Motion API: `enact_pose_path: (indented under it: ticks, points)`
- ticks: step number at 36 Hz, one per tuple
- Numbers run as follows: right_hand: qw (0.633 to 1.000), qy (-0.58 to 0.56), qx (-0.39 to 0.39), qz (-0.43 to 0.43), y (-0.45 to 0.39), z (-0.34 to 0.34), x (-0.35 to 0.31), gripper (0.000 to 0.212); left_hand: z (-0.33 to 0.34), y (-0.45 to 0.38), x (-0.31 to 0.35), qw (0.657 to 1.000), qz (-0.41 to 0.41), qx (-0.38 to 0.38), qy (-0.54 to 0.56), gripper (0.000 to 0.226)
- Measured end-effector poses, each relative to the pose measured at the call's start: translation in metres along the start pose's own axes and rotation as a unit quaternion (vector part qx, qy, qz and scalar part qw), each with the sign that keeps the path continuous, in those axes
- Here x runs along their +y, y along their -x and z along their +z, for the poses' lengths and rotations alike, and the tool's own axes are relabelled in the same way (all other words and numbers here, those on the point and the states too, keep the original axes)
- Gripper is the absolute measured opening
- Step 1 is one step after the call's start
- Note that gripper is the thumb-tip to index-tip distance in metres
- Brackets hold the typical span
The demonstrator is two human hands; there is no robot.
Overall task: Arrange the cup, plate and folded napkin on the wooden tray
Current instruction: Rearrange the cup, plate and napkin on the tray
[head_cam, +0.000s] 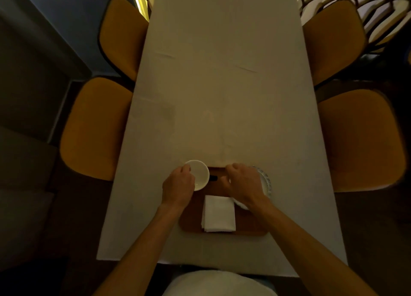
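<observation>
Round white cup [200, 175] with dark handle held at wooden tray's [193, 226] far-left corner, patterned white plate [265, 182] at right edge, folded white napkin [219, 213] laid centrally.

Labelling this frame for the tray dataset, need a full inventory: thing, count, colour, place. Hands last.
table: 1, covered in a pale cloth, runs up the middle of the view
tray: 1, brown wood, near end of the table
napkin: 1, white, folded, lying on the tray's near middle
cup: 1, white inside with a dark handle, at the tray's far left corner
plate: 1, white with a patterned rim, at the tray's right edge, mostly hidden under the right hand
chairs: 4, mustard yellow, two on each long side of the table
left hand: 1, fingers curled on the cup's rim
right hand: 1, curled above the plate; whether it grips the plate is hidden
</observation>
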State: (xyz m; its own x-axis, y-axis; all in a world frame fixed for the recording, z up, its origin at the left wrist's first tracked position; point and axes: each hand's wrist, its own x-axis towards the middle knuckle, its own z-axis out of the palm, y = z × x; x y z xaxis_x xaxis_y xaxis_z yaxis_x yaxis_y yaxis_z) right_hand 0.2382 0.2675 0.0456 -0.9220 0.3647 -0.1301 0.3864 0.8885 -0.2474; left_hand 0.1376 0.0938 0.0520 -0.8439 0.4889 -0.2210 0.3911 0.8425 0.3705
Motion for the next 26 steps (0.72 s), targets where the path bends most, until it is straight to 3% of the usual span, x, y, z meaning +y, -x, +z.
enact_pose_path:
  ticks: [10,12,15,18,26]
  points:
    - [0.999,0.033,0.04,0.004,0.037,-0.001,0.042,0.028,0.034,0.026,0.044,0.986,0.12,-0.054,-0.104,0.013]
    - [0.999,0.038,0.029,0.017,0.046,0.001,0.051,0.027,0.047,0.03,0.047,0.984,0.118,-0.082,-0.107,0.018]
    - [0.999,0.042,0.007,0.033,0.057,0.002,0.066,0.025,0.058,0.035,0.056,0.99,0.098,-0.068,-0.076,0.008]
    - [0.998,0.045,0.001,0.039,0.067,0.003,0.08,0.024,0.067,0.04,0.063,0.984,0.127,-0.077,-0.097,0.006]
    - [0.996,0.054,-0.012,0.072,0.086,0.013,0.118,0.023,0.083,0.039,0.08,0.982,0.117,-0.108,-0.106,0.014]
